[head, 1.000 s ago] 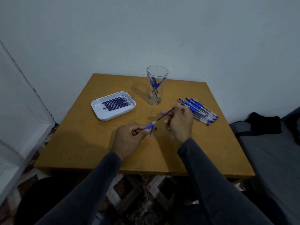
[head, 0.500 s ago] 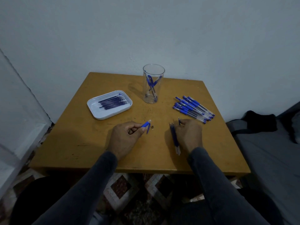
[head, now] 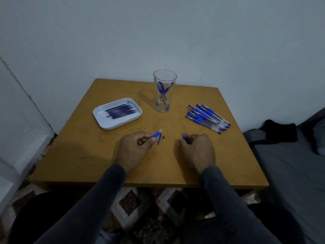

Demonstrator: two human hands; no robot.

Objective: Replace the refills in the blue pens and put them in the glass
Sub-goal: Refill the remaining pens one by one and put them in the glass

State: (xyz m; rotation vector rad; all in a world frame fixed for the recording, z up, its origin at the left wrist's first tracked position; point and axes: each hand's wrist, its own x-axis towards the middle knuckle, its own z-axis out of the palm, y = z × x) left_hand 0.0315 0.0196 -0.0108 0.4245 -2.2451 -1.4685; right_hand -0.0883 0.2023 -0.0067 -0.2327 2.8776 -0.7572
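left hand (head: pixel 133 150) pinches a pen barrel (head: pixel 156 134) beside a tip (head: pixel 164 137); right hand (head: pixel 198 152) grips refills (head: pixel 185 137).

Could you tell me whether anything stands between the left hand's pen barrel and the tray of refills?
Nothing visible does. The left hand holds the pen barrel near the table's middle, and only bare table lies between it and the white tray of refills. The glass stands off to the right.

Left hand (head: pixel 133 150) pinches pen barrel (head: pixel 156 134); glass (head: pixel 164 90) upright.
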